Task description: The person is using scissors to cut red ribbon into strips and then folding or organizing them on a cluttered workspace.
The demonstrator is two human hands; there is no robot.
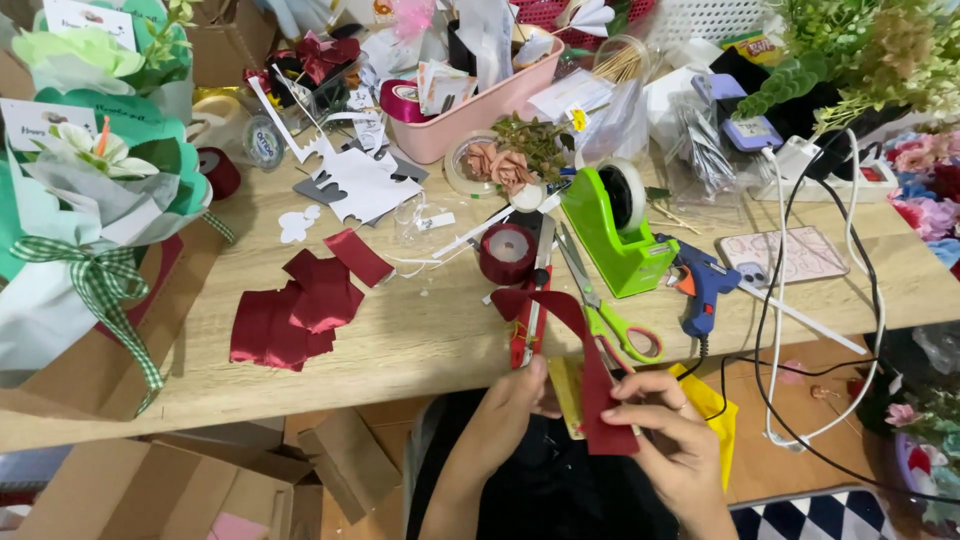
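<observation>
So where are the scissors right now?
The scissors lie on the table, just beyond the hands, between the green tape holder and the blue glue gun.

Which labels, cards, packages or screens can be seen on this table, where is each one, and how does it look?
Gift card: far left top, in the green bouquet, white rectangle.
Second card: left, in the lower bouquet, white.
Small tag: table middle, white, on clear wrapping.
Small device: right back, lilac, with a pale screen.
Snack packet: top right, yellow and red, partly hidden.

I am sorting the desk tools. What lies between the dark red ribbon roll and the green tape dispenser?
In the head view, scissors with green handles lie between the ribbon roll and the tape dispenser.
</observation>
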